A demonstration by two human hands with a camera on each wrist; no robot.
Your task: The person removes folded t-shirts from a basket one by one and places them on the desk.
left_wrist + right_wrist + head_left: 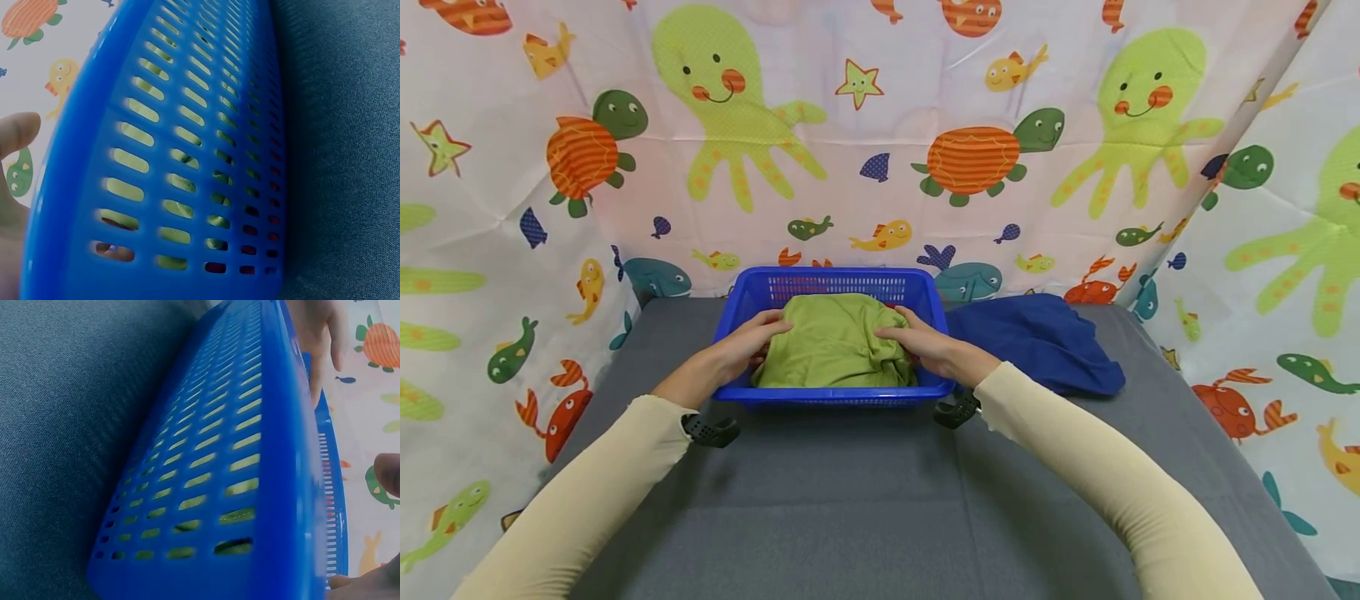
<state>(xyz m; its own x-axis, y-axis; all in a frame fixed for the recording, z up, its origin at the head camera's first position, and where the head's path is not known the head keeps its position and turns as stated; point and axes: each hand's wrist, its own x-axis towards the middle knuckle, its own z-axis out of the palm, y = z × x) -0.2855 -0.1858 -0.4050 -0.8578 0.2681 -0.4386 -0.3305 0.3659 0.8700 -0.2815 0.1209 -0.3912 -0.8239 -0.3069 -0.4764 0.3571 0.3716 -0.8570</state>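
Note:
A crumpled green cloth (831, 342) lies in a blue plastic basket (835, 393) with slotted walls. My left hand (741, 346) reaches over the basket's left side, its fingertips at the cloth's left edge. On the other side, my right hand (928, 340) reaches in with thumb and fingers spread at the cloth's right edge. The right wrist view shows the left hand (315, 337) with straight fingers pointing down into the basket. Green fabric shows through the slots of the basket wall (194, 150) in the left wrist view. Some fingertips are hidden behind the cloth and rim.
A dark blue cloth (1037, 342) lies in loose folds to the basket's right. Both rest on a grey-covered table (842, 517). A white curtain (880, 242) printed with sea animals stands behind and along both sides. Bits of red show inside the basket.

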